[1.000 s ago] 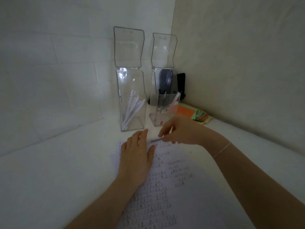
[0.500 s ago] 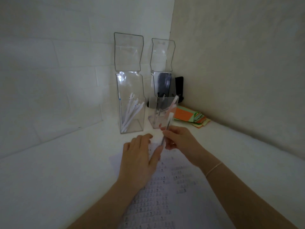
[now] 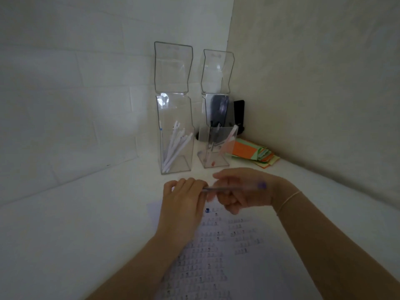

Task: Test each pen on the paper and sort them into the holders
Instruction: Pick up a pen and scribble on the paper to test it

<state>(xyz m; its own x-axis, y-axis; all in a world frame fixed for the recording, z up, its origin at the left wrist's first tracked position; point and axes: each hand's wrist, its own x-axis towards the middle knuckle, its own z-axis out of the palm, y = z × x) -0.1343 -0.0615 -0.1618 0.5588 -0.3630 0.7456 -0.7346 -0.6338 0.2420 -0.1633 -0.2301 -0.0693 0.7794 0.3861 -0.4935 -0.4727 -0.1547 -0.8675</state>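
A thin pen lies sideways in the middle of the frame, held up above the paper. Its body is see-through and grey, and its right end has a small purple cap. The right hand holds the pen with curled fingers wrapped round the middle of it. The left hand is just to the left, with its fingertips bent and touching the left end of the pen. It looks like a pinch on the tip, but that spot is blurry and hard to see clearly.

The paper lies on the white table under both hands, and it runs off the bottom of the frame. It has rows of tiny dark marks, too small to read. One blue dot sits on it just below the hands.

Behind the hands, in the upper middle of the frame, stand two clear plastic holders with tall open flaps. The left holder has a bunch of white pens leaning inside it. The right holder is lower at the front and has a few pens in it, one dark and one pale pink. Their shapes are hard to tell apart through the shiny plastic.

A dark thing stands in the corner behind the right holder, mostly hidden. A pile of orange and green paper slips lies to the right of it. A thin bracelet goes round the right wrist.
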